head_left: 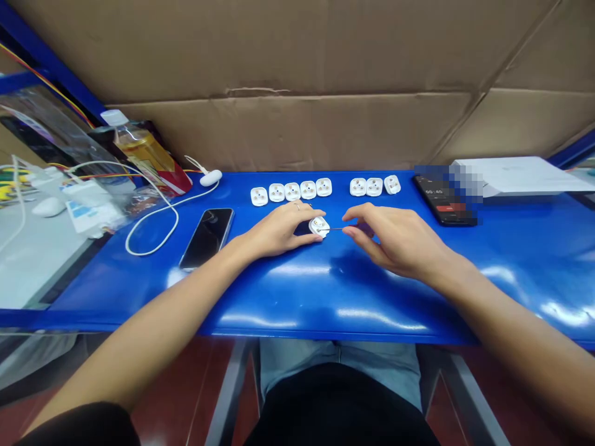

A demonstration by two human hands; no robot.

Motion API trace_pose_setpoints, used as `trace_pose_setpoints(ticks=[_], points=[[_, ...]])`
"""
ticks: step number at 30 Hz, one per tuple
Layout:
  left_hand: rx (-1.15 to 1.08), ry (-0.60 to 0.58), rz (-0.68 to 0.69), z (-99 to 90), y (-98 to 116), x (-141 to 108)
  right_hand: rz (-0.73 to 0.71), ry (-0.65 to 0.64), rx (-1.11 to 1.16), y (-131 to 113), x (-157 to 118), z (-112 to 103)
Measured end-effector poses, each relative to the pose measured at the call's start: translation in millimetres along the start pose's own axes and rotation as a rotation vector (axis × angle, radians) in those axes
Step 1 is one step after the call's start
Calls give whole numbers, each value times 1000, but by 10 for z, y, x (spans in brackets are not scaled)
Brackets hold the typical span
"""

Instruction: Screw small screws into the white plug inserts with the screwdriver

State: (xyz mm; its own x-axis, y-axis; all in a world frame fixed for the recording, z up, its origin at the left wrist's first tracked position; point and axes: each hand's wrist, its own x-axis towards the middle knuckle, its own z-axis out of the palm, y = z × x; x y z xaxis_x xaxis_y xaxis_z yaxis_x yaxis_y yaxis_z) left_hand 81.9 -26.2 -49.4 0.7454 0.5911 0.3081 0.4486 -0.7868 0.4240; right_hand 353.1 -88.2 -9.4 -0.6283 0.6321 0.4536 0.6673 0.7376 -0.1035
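Note:
My left hand (283, 229) holds a small white plastic piece (318, 225) on the blue table, its thumb and fingers gripping the piece's left side. Small metal parts show inside the piece. My right hand (390, 238) pinches a thin rod (335, 229) between thumb and fingers; the rod's far tip reaches into the white piece. Behind my hands, several similar white pieces (292, 191) stand in a row, and three more (374, 186) lie farther right.
A dark phone (207, 237) lies left of my left arm, near a white cable (178, 217) and a tilted bottle (144, 152). At the back right are another phone (444, 199) and a white box (520, 175). Cardboard (297, 133) rises behind the blue table (297, 297).

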Motion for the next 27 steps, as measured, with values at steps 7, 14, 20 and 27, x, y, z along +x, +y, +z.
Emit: trace_pose_setpoints(ticks=[7, 14, 20, 27], points=[[-11, -4, -1, -5, 2, 7, 3, 24, 43, -31, 2, -13], [-6, -11, -11, -13, 8, 4, -6, 14, 38, -9, -5, 5], [-3, -16, -14, -13, 11, 6, -51, -2, 74, -17, -2, -31], [1, -2, -7, -5, 6, 2, -49, 39, 29, -27, 7, -12]])
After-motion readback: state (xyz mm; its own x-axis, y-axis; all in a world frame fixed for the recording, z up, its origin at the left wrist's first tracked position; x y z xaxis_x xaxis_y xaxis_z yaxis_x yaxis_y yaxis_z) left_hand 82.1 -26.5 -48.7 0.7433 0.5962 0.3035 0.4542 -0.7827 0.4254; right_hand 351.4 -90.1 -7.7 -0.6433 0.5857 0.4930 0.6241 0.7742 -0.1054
